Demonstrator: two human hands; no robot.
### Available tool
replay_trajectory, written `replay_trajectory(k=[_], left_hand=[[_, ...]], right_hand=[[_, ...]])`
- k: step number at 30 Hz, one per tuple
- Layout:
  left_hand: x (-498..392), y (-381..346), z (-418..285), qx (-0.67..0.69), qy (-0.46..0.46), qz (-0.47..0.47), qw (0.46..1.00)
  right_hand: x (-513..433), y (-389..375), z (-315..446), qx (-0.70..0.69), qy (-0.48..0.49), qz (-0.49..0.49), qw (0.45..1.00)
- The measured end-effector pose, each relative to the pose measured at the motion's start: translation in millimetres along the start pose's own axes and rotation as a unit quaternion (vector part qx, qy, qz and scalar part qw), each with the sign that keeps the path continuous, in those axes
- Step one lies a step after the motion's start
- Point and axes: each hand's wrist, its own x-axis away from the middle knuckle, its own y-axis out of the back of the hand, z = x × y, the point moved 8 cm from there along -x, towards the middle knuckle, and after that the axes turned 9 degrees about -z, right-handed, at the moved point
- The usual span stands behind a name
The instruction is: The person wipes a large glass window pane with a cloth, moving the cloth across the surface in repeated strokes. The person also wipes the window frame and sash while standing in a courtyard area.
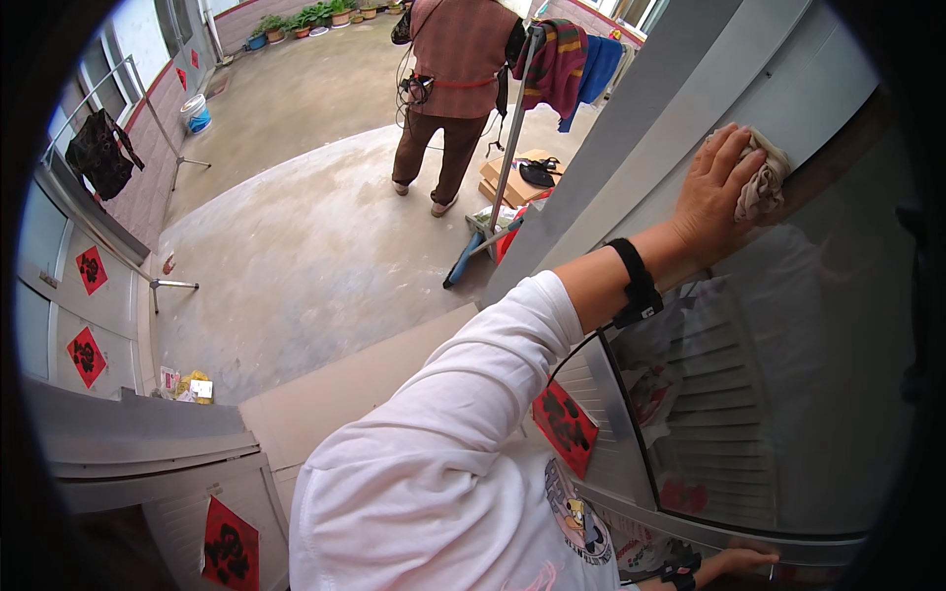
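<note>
A crumpled beige cloth [765,173] is pressed by my left hand [713,185] against the white door frame, where it meets the dark glass pane [828,384]. The fingers curl over the cloth, and a black band with a cable circles that wrist. Low in the view, my right hand [750,559] lies at the lower metal edge [805,548] of the glazed door; its fingertips look to be on a small metal part, partly hidden. A red paper diamond with black writing [565,428] is stuck on the door panel below the glass.
Another person [462,81] stands in the courtyard, back turned. Beside the door are a drying rack [510,140] with towels, cardboard boxes [517,177] and a blue broom [464,262]. Doors with red papers stand at left, near a second rack [175,284] and a white bucket [196,114].
</note>
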Motion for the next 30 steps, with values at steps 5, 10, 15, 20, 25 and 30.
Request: replay_trajectory(k=[5, 10, 15, 20, 25, 30], left_hand=[[0.3, 1.0, -1.0, 0.003, 0.014, 0.002, 1.000], [-1.0, 1.8, -1.7, 0.009, 0.010, -0.002, 1.000], [1.0, 1.7, -0.3, 0.010, 0.013, 0.002, 1.000], [1.3, 1.3, 0.0, 0.006, 0.008, -0.001, 1.000], [0.7, 1.5, -0.6, 0.001, 0.005, 0.001, 1.000], [-0.3, 1.8, -1.2, 0.010, 0.009, -0.003, 1.000]], right_hand=[[-1.6, 2.3, -2.4, 0.006, 0.009, 0.011, 1.000], [-0.1, 5.0, -2.2, 0.005, 0.013, 0.016, 1.000], [1.9, 6.9, -4.1, 0.007, 0.017, 0.023, 1.000], [2.1, 8.6, -5.8, 0.012, 0.020, 0.027, 0.999], [3.6, 7.3, -2.5, 0.015, 0.026, 0.033, 0.999], [3.6, 3.5, -5.6, 0.015, 0.031, 0.040, 0.999]])
